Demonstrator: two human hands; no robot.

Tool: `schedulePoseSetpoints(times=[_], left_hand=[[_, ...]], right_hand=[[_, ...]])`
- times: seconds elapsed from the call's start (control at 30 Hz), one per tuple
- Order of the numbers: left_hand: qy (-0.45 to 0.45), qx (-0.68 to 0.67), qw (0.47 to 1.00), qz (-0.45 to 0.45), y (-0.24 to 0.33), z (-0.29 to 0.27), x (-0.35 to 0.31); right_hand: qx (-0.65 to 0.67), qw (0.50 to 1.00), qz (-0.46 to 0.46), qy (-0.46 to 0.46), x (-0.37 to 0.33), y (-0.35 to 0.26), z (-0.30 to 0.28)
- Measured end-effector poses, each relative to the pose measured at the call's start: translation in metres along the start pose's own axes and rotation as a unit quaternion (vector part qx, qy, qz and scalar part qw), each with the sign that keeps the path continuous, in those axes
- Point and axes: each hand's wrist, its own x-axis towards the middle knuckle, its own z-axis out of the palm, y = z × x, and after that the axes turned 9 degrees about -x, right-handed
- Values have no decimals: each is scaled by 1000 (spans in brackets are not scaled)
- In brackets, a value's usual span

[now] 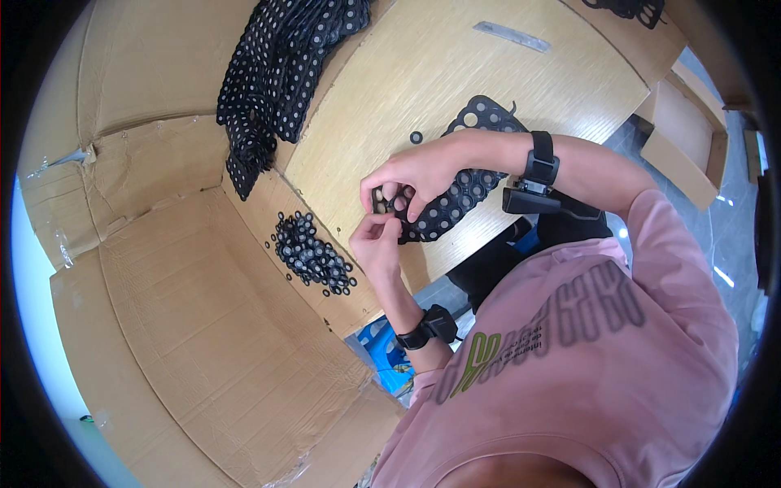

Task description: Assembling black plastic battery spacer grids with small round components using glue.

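A black sheet of joined rings with round grey centres point(457, 205) lies across the near part of the wooden table. My left hand point(379, 246) pinches its left end between thumb and fingertips. Close above it, my right hand point(423, 172) is curled over the same end, its thumb and fingers gripping the sheet. Around the fingers some holes of the sheet look open. Whether a loose piece sits between my fingertips is hidden. One loose black ring with a grey centre point(416, 137) lies on the table beyond my right hand.
Many loose black rings point(309, 252) are heaped on cardboard at the left. A larger stack of dotted black sheets point(281, 73) hangs over the table's far left edge. A clear flat strip point(512, 37) lies at the back. A large cardboard box point(195, 309) stands at the left.
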Motion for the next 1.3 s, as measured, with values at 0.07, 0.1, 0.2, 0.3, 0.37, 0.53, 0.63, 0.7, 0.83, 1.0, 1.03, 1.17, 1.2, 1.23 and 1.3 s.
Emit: schedulePoseSetpoints(times=[0.07, 0.1, 0.2, 0.3, 0.37, 0.53, 0.63, 0.7, 0.83, 1.0, 1.03, 1.17, 1.2, 1.23, 1.3], left_hand=[[30, -14, 999, 13, -2, -5, -1], [25, -11, 1000, 14, -3, -8, -1], [53, -7, 997, 53, -5, -16, -3], [74, -15, 993, 89, -6, -18, -3], [91, -6, 992, 83, -6, -17, -1], [98, 8, 991, 87, -7, -27, 5], [209, -10, 968, 139, -4, -53, 3], [174, 17, 972, 157, -7, -64, 0], [185, 116, 962, 162, -21, -60, -2], [235, 240, 922, 194, -24, -42, -6], [246, 279, 904, 210, -23, -41, -6], [255, 257, 914, 182, -21, -40, 1], [241, 257, 911, 215, -20, -38, 3], [233, 261, 911, 219, -19, -35, 6], [187, 240, 908, 288, -15, -23, 12]], right_hand=[[7, 1000, 2, -9, 0, -1, -3], [-4, 1000, 12, -17, -1, -1, -6], [-22, 999, 32, -23, -1, -3, -7], [-38, 998, 45, -5, 0, -3, -4], [-49, 998, 48, 10, 1, -1, -3], [-86, 995, 56, 8, 2, 5, -3], [-94, 994, 55, 24, -1, 8, -5], [-75, 995, 48, 33, 0, 9, -4], [-2, 993, -3, 122, 6, 9, -9], [-102, 961, 17, 256, -9, 6, -40], [-168, 952, 69, 246, -12, 5, -47], [-264, 942, 142, 149, -27, 6, -57], [-264, 942, 141, 149, -28, 8, -56], [-286, 940, 120, 140, -29, 10, -55], [-307, 937, 98, 131, -28, 13, -54]])
